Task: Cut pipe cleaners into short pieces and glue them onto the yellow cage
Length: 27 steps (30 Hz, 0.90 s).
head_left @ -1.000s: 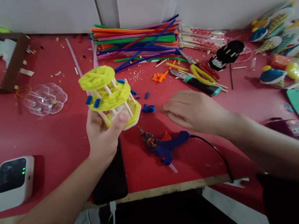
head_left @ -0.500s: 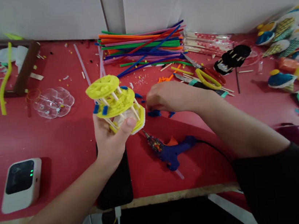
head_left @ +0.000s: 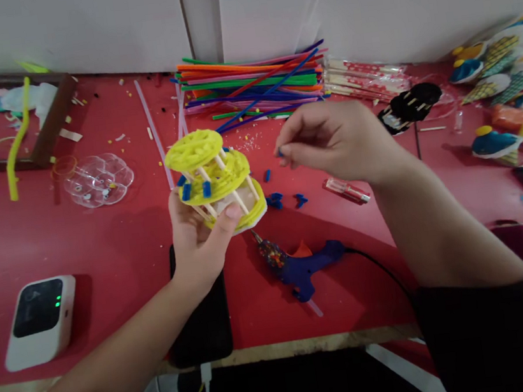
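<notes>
My left hand (head_left: 203, 242) is closed round the base of a tiered yellow model (head_left: 215, 179). Pale sticks hold its round tiers apart, and short blue pieces stand on the middle tier. Raised to the right of it, my right hand (head_left: 331, 142) pinches a small blue piece (head_left: 279, 152) between thumb and fingertips. Under that hand, cut blue pieces (head_left: 274, 201) lie scattered on the red table (head_left: 121, 266). A blue glue gun (head_left: 304, 267) rests on its side below the model, its nozzle pointing up and left.
Coloured pipe cleaners (head_left: 251, 85) are heaped at the back. A lighter (head_left: 346, 190) lies right of the blue pieces. At left are a clear flower-shaped palette (head_left: 98, 181), a brown frame (head_left: 47, 121) and a white device (head_left: 41, 321). A black model (head_left: 411, 105) stands back right.
My right hand has lifted from the scattered blue pieces, moving up and right with one in its fingertips. The lighter has come into sight. My left hand and the model have shifted slightly right.
</notes>
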### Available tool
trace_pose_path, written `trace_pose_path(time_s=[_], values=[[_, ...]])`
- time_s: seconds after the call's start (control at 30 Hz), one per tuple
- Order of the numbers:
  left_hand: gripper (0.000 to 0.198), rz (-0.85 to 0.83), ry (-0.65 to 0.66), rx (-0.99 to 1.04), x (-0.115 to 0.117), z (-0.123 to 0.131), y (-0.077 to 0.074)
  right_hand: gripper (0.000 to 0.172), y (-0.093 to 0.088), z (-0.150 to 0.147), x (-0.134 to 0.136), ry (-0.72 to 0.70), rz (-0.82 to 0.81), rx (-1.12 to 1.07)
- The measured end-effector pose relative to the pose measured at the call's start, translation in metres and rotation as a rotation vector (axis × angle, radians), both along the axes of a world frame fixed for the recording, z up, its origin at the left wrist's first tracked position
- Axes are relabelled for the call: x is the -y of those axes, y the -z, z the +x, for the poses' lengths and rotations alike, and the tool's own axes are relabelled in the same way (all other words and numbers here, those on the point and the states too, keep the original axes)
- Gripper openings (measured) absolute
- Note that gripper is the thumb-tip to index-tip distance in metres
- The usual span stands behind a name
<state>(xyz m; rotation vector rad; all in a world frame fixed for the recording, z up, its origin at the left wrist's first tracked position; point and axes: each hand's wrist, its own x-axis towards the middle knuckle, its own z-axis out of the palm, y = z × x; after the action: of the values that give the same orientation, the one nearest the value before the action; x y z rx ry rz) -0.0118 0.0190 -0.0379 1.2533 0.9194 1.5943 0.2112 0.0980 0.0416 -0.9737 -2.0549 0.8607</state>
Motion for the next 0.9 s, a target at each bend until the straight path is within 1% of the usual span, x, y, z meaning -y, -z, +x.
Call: trace_pose_path(time_s=[0.07,0.13,0.23,0.3,0.43,0.57,0.67,0.77,0.9], values=[[0.041,0.064,-0.035,-0.034,0.0,0.0,-0.003,0.008,-0.01,-0.002,0.01,0.036,-0.059,-0.17],[0.045,0.109,-0.053,-0.063,0.0,0.001,-0.006,0.011,-0.02,-0.006,0.022,0.05,-0.078,-0.256],[0.051,0.173,-0.079,-0.098,0.001,0.003,-0.007,0.02,-0.032,-0.013,0.039,0.069,-0.094,-0.28],[0.054,0.212,-0.102,-0.117,0.001,0.004,-0.005,0.022,-0.035,-0.017,0.047,0.089,-0.113,-0.289],[0.067,0.242,-0.16,-0.152,0.002,0.004,0.001,0.015,-0.034,-0.021,0.053,0.112,-0.081,-0.272],[0.073,0.22,-0.192,-0.189,0.004,0.002,0.005,0.012,-0.03,-0.025,0.053,0.177,-0.046,-0.216],[0.074,0.204,-0.203,-0.207,0.006,0.001,0.004,0.011,-0.03,-0.028,0.055,0.199,-0.063,-0.221],[0.072,0.175,-0.209,-0.208,0.007,0.0,0.001,0.016,-0.032,-0.029,0.057,0.216,-0.086,-0.203],[0.072,0.133,-0.204,-0.204,0.007,0.0,0.001,0.015,-0.034,-0.03,0.058,0.21,-0.158,-0.233]])
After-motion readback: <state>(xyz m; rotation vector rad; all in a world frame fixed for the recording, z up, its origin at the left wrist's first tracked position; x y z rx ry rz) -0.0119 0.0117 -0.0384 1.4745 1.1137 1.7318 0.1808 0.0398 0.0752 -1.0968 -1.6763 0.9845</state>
